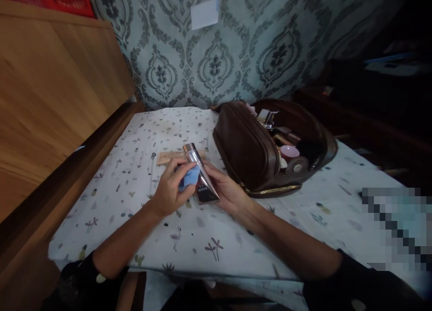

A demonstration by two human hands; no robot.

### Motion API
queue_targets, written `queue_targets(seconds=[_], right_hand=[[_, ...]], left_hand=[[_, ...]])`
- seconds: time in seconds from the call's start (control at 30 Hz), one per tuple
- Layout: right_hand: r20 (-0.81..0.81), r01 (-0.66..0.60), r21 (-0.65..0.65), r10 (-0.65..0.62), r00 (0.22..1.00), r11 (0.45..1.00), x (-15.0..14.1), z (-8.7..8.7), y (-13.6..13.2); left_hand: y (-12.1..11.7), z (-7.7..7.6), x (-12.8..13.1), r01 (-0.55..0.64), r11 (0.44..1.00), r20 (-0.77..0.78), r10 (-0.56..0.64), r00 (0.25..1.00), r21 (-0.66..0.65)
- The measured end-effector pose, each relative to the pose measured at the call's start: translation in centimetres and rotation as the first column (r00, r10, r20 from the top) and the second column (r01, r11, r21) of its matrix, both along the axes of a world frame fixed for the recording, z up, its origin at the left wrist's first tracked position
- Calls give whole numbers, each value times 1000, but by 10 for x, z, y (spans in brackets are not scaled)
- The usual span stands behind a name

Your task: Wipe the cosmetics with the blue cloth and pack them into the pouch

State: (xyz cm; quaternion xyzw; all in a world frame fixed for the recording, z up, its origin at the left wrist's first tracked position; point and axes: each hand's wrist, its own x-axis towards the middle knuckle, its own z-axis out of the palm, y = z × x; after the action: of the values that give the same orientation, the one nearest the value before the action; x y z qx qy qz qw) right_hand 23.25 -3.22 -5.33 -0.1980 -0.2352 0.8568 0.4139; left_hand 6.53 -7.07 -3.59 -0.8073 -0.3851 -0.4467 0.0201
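The person's dark sleeves (357, 279) come nearest the camera, on the near side of the brown bag (248, 149). Two bare forearms reach from them to the space left of the bag, where the right hand (231, 191) grips a shiny tube (205, 191), its cap pointing away from the person. The left hand (170, 187) pinches a blue cloth (191, 178) against the tube (some fingertips are hidden, so their exact hold is unclear). A peach-coloured item (167, 157) lies on the printed tablecloth (148, 239), also left of the bag. The bag stands open, a pink round container (290, 151) inside it. The step in hand appears to be wiping the tube; another stroke would call for a steady right grip and light cloth pressure.
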Motion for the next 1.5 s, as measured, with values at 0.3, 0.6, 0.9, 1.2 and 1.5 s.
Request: queue_targets(seconds=[0.3,0.6,0.9,1.2,1.5], right_hand=[[80,67,38,-69,994,997,-2,0,-4],[79,-39,51,35,996,998,-4,-5,-7],[65,150,4,-150,987,989,-10,-17,1],[97,260,247,-291,952,934,-14,-6,-10],[331,130,620,-408,851,774,6,24,-22]], left_hand=[[-4,-2,10,80,981,-225,-39,973,177],[14,5,-18,-326,945,163,317,934,33],[0,-7,0,-61,978,172,96,980,-198],[2,12,11,96,701,470,364,804,-707],[9,55,5,111,558,464,545,698,-822]])
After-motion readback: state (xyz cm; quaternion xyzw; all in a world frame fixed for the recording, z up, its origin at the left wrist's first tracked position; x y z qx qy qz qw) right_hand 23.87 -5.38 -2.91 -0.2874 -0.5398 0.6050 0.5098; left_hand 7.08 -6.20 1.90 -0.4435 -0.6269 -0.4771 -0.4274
